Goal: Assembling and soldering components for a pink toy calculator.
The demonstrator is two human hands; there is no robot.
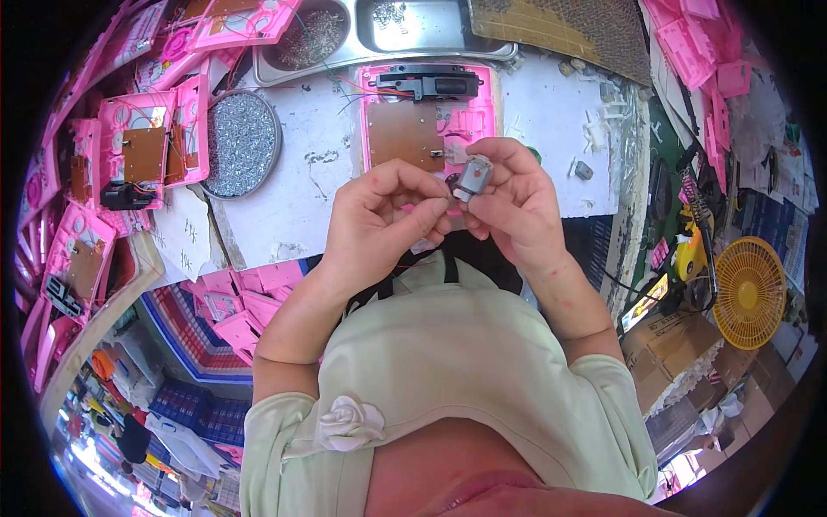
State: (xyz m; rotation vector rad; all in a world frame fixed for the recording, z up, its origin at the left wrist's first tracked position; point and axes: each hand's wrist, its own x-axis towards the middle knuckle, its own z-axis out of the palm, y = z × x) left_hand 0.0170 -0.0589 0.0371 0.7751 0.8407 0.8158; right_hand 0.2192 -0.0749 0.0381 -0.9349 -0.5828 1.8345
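Above the near edge of the white bench, my right hand (pixel 521 207) holds a small grey block-shaped part (pixel 473 178) between thumb and fingers. It resembles a small motor or gearbox, but its exact kind is unclear. Close beside it, my left hand (pixel 375 220) is closed in a pinch; what its fingertips grip, if anything, is too small or hidden to make out. Just beyond both hands lies an open pink plastic housing (pixel 485 95). It carries a brown circuit board (pixel 398 133) and a black mechanism (pixel 439 84) with thin wires across its far end.
A round tray of small metal screws (pixel 239 142) stands left of the housing. Farther back is a metal tray (pixel 345 65) with compartments of small parts. Pink housings (pixel 142 129) pile up on the left. Small clear and grey pieces (pixel 594 129) lie right; a yellow fan (pixel 749 293) stands beyond.
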